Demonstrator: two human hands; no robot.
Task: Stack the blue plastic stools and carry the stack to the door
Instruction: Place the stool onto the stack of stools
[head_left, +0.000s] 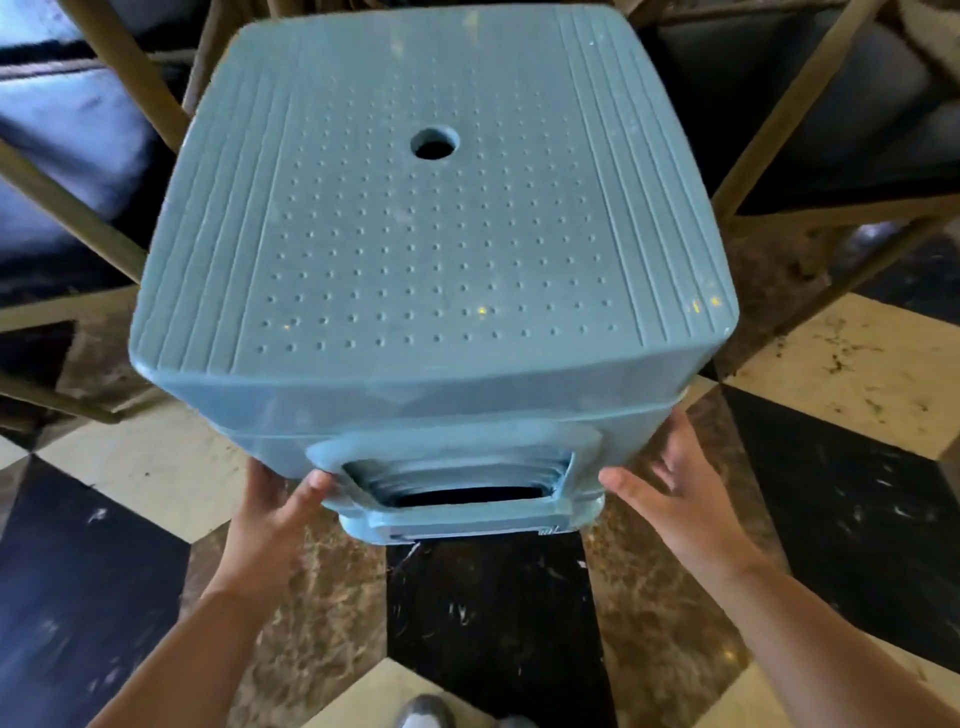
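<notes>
Stack of blue plastic square stools (431, 249), dimpled top with a round centre hole, fills my view from centre up to 12 o'clock; nested rims show at the side cut-out near 6.

Left hand (275, 514) at 7 o'clock, fingers fairly straight, pressed flat on the lower-left corner. Right hand (675, 493) at 5 o'clock, fingers spread and straight against the lower-right side. Neither wraps anything: a wide palm squeeze, no hooked hold.

Risks as I see them:
- smooth plastic under flat palms could slip down and out
- lower stools could drop free, since only friction nests them
- gold metal chair legs (130, 78) at 10 and 2 sit close and could snag a swing
- stack hides the glossy checkered tile floor (857, 519) ahead, so a trip is likely
</notes>
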